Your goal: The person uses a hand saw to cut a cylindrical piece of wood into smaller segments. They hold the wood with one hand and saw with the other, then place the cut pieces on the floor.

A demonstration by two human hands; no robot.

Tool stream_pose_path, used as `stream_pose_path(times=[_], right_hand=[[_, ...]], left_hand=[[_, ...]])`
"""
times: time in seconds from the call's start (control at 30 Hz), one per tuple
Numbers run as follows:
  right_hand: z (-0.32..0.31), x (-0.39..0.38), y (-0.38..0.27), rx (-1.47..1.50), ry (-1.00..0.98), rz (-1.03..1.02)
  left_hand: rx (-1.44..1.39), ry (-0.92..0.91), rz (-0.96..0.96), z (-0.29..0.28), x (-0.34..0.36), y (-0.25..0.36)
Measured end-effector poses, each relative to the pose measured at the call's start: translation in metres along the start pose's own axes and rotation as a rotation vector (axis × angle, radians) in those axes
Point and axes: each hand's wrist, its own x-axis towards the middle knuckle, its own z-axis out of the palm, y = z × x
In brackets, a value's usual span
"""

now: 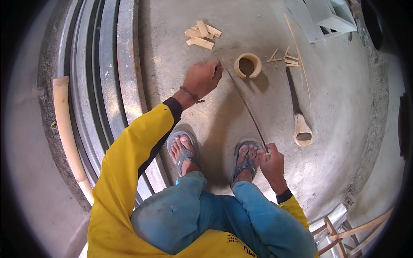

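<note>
A thin dark cord (246, 105) stretches taut and slantwise between my two hands. My left hand (202, 81), raised at the upper end, is closed in a pinch on it. Lower down, beside my right foot, my right hand (272, 165) grips the other end between thumb and fingers. Just right of my left hand, a short bamboo ring (257, 66) stands on the concrete floor with a narrow gap in its near side. Flat bamboo pieces (200, 42) lie in a loose pile beyond my left hand.
Right of the ring lie small bamboo sticks (292, 61), a long thin strip (300, 56) and a dark-bladed knife (293, 92) with a pale wooden handle. Long metal bars (129, 64) and a bamboo pole (64, 116) run along the left. A wooden frame (340, 234) stands lower right.
</note>
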Motion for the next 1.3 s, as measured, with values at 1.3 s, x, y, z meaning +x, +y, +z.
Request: stream_pose_path(times=[1.3], right_hand=[[-0.002, 0.013, 0.011, -0.036, -0.047, 0.021]], left_hand=[[-0.029, 0.034, 0.051, 0.001, -0.025, -0.017]])
